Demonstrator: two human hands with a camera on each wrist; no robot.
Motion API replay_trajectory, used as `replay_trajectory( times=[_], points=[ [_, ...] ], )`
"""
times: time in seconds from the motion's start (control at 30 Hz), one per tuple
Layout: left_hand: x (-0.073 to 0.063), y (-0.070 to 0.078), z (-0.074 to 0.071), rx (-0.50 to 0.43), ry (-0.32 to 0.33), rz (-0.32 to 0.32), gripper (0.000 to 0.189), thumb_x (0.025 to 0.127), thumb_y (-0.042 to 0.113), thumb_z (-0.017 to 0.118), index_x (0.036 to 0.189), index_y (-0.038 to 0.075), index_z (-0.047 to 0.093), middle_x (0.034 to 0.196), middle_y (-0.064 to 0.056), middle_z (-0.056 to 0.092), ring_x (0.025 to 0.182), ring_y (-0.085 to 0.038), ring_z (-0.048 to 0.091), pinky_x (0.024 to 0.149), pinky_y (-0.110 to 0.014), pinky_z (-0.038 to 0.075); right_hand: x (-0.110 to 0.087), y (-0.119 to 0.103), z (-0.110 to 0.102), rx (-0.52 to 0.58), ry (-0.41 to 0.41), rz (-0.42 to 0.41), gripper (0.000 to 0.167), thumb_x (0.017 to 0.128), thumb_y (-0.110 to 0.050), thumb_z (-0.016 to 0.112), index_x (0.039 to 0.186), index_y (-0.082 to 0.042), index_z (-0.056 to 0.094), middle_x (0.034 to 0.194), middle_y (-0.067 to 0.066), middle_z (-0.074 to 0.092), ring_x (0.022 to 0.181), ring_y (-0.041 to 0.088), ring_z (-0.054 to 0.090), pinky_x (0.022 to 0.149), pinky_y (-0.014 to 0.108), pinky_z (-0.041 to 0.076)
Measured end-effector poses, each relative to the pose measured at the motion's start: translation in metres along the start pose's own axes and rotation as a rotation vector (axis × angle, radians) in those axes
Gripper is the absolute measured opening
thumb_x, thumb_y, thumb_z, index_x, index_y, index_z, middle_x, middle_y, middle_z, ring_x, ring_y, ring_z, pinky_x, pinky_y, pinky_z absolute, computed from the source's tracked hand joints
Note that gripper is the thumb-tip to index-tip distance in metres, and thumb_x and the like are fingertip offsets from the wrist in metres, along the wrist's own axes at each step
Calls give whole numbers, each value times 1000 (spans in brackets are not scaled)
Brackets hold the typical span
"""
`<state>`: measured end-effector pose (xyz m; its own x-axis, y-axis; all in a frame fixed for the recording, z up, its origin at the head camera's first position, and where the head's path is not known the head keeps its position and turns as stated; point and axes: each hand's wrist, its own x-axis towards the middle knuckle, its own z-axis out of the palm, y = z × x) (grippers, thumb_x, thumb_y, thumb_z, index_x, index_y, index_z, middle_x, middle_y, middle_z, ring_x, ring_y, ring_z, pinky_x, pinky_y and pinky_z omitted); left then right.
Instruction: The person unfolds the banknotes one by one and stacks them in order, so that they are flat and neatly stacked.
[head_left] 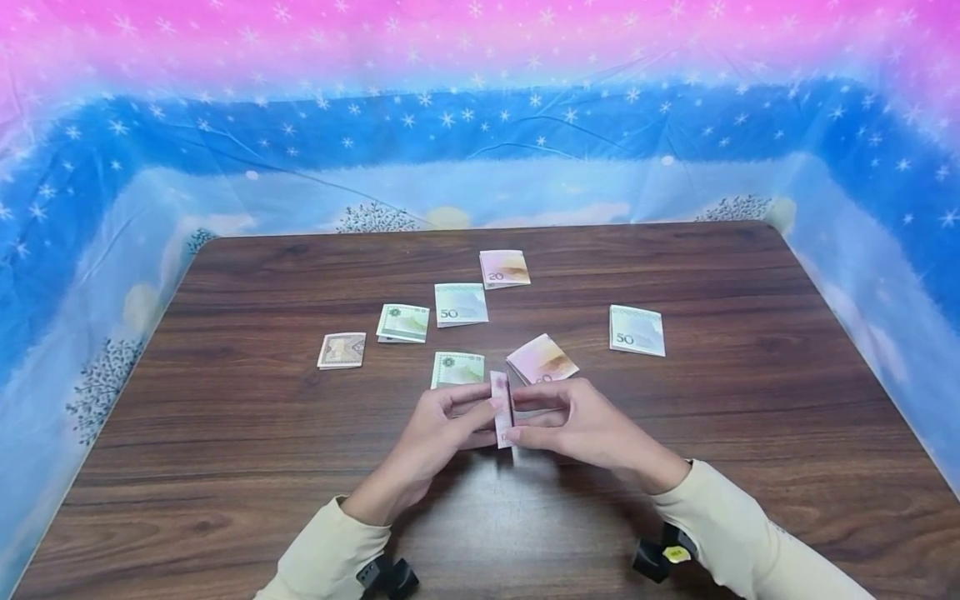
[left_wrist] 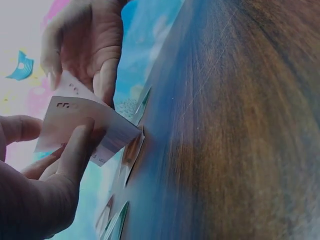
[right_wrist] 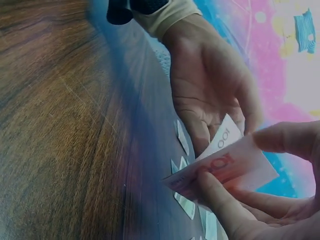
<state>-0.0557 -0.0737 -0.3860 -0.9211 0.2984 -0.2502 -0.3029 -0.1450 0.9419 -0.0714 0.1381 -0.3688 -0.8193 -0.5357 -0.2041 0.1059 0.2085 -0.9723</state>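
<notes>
Above the table, near its middle, both hands hold a folded pinkish-red banknote (head_left: 500,410), seen nearly edge-on in the head view. My left hand (head_left: 438,429) pinches it from the left, the thumb against one face. From the other side my right hand (head_left: 588,423) grips it between thumb and fingers. The right wrist view shows "100" on the note (right_wrist: 232,167), whose two halves stand slightly apart like a V. Just beyond the hands lie a folded green note (head_left: 457,368) and a folded pink-orange note (head_left: 543,360), each partly hidden by the hands.
Farther back on the wooden table (head_left: 262,467) lie a brown folded note (head_left: 342,350), a green one (head_left: 403,322), a "50" note (head_left: 461,304) and a "20" note (head_left: 505,268). Another "50" note (head_left: 637,331) is at the right. A snowflake-patterned cloth (head_left: 480,125) surrounds the table.
</notes>
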Motion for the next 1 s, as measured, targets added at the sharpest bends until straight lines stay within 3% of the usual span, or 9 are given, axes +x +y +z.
replay_trajectory(
  times=[0.3, 0.7, 1.0],
  points=[
    [-3, 4, 1, 78, 99, 4, 43, 91, -3, 61, 133, -11, 56, 124, -29, 66, 98, -24, 71, 84, -35, 61, -4, 1, -6, 17, 65, 3, 49, 90, 1, 60, 135, 17, 51, 125, 30, 64, 109, 31, 67, 91, 35, 59],
    [-9, 4, -9, 247, 251, 46, 36, 89, -2, 70, 123, -8, 66, 108, -23, 73, 86, -23, 73, 75, -29, 62, -8, 3, -21, 40, 156, 38, 36, 92, 6, 62, 126, 17, 57, 114, 27, 70, 87, 14, 71, 75, 25, 61],
    [-9, 1, -19, 201, 255, -25, 36, 89, -4, 69, 124, -7, 65, 108, -23, 73, 85, -22, 73, 74, -32, 63, -11, 7, -28, 51, 193, 101, 39, 93, 6, 61, 130, 17, 53, 113, 27, 70, 84, 13, 71, 73, 24, 60]
  ],
)
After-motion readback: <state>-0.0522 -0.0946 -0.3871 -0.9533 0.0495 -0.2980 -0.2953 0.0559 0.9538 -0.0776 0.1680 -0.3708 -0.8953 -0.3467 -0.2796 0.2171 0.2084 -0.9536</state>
